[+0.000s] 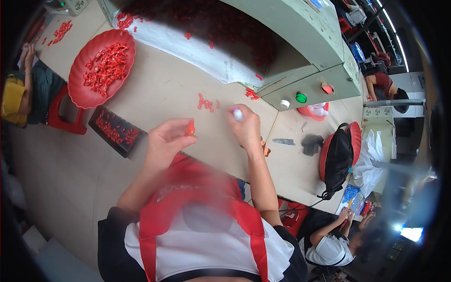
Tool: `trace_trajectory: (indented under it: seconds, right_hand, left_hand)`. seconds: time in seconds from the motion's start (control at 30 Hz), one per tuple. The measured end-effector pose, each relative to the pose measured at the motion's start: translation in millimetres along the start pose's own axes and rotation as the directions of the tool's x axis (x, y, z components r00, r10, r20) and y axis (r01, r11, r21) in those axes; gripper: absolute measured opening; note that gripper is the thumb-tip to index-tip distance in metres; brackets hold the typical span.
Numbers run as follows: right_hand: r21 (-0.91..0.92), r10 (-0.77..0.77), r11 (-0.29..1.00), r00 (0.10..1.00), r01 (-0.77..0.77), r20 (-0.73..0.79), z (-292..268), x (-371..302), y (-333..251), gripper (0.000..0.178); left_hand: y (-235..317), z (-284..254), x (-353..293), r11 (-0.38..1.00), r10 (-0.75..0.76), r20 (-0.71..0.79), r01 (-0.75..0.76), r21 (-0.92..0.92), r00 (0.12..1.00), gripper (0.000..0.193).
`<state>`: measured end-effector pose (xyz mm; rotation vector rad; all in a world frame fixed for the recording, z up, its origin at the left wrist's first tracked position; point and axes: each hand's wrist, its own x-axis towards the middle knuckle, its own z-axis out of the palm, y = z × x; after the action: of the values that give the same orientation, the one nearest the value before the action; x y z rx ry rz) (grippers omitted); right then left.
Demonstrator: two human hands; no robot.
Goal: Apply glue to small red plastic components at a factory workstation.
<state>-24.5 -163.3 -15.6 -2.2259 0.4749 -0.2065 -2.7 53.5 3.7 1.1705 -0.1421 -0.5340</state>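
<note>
Both of our hands are raised over the desk (155,89), near its front edge. Our left hand (164,141) pinches a small red piece (190,128) between thumb and fingertips, fingers clamped on it. Our right hand (245,128) is closed around a small white-tipped tool (237,113), whose pale end sticks up out of the fist; we cannot tell what kind of tool it is. The two hands are near each other but not touching, the red piece just to the left of the right hand. Beyond the right hand, farther out on the desk, lies a small scatter of red pieces (206,103). Far to the left of that scatter sits a round red tray (80,89) holding a heap of the same red pieces, and just in front of the tray, at the desk's edge, is a dark rectangular tray (117,131) with more of them. Behind the scatter stands a grey-green machine (300,51) with a green button (301,97) and a white button (284,103) on its front. To the right of the right hand lie a dark cloth-like lump (311,143) and a black and red bag (338,160). Other people sit around the desk, one at the far left and one at the lower right.
</note>
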Motion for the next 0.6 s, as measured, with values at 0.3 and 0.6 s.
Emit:
trace_trajectory:
  seconds: [0.3, 0.6]
  right_hand:
    - [-0.229, -0.242, 0.937, 0.963, 0.264, 0.117, 26, 12, -7, 0.016]
    - [0.569, 0.110, 0.784, 0.957, -0.249, 0.268, -37, -34, -45, 0.011]
  left_hand:
    - [1, 10, 1, 1.000, 0.002, -0.031, -0.003, -0.027, 1.000, 0.034]
    - [1, 25, 11, 0.998, -0.007, 0.019, 0.006, 0.057, 1.000, 0.033]
